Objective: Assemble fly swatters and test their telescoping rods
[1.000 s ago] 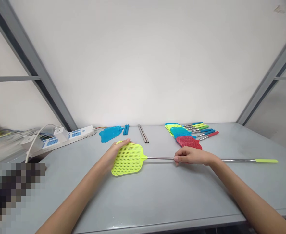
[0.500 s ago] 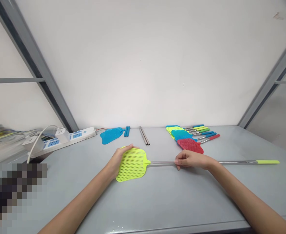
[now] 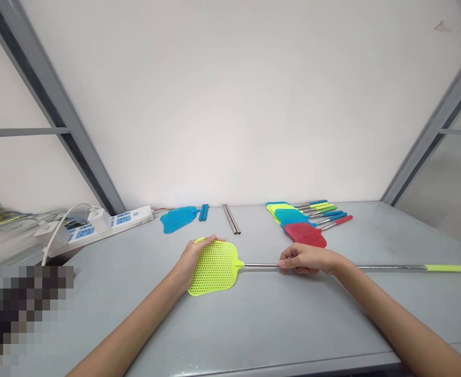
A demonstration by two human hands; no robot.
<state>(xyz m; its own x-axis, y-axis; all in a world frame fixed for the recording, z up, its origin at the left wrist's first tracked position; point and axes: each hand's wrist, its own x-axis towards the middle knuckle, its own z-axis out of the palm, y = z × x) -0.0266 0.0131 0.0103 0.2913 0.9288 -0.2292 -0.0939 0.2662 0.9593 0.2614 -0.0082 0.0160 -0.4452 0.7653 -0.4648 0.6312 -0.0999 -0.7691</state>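
Observation:
A yellow-green fly swatter (image 3: 215, 266) lies across the grey table, its metal rod stretched long and its yellow grip far to the right. My left hand (image 3: 189, 264) is closed on the outer edge of the perforated head, thumb along the top. Some of its fingers are hidden behind the head. My right hand (image 3: 306, 259) pinches the metal rod between thumb and fingers, a little way from the head. Part of the rod passes out of sight behind this hand and wrist.
Behind my right hand lies a fanned pile of several swatters, a red swatter (image 3: 305, 235) in front. Farther left are metal tubes (image 3: 231, 219), blue grips (image 3: 204, 212) and blue swatter heads (image 3: 179, 220). A white power strip (image 3: 132, 217) with plugs sits at the left.
The swatter's yellow grip end has moved farther right, so the rod reaches longer. My right hand has shifted slightly left along the rod; my left hand still holds the head.

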